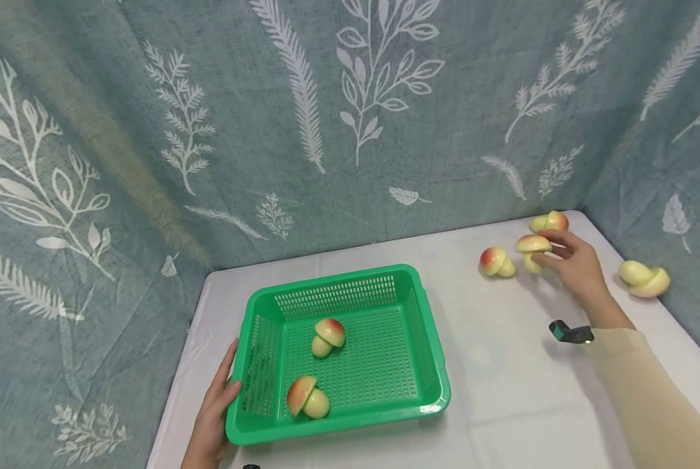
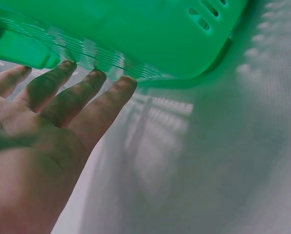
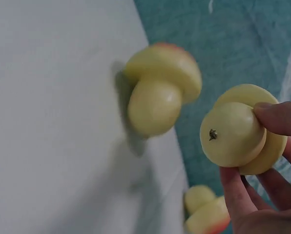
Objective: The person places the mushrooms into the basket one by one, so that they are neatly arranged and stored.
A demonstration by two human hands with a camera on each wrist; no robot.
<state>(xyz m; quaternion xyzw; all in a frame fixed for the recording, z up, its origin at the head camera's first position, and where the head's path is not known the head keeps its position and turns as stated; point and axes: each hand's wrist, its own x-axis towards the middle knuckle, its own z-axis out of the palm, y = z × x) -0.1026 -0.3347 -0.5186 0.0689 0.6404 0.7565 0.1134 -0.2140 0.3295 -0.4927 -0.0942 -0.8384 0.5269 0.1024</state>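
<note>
My right hand (image 1: 575, 267) pinches a toy mushroom (image 1: 533, 245) between thumb and fingers above the back right of the table. In the right wrist view, this mushroom (image 3: 233, 129) shows its round pale stem end. A green plastic basket (image 1: 341, 430) stands left of the table's middle, with one mushroom (image 1: 328, 337) lying inside toward the middle and another mushroom (image 1: 307, 397) at the front left. My left hand (image 1: 212, 407) touches the basket's left side with fairly straight fingers; the left wrist view shows the fingertips (image 2: 123, 83) against its slotted wall.
Near my right hand lie a red-capped mushroom (image 1: 495, 262) to its left and another mushroom (image 1: 551, 222) behind it. Farther right, a pale mushroom (image 1: 644, 279) sits at the table's edge. A leaf-patterned cloth (image 1: 350, 163) hangs around the white table (image 1: 502, 378).
</note>
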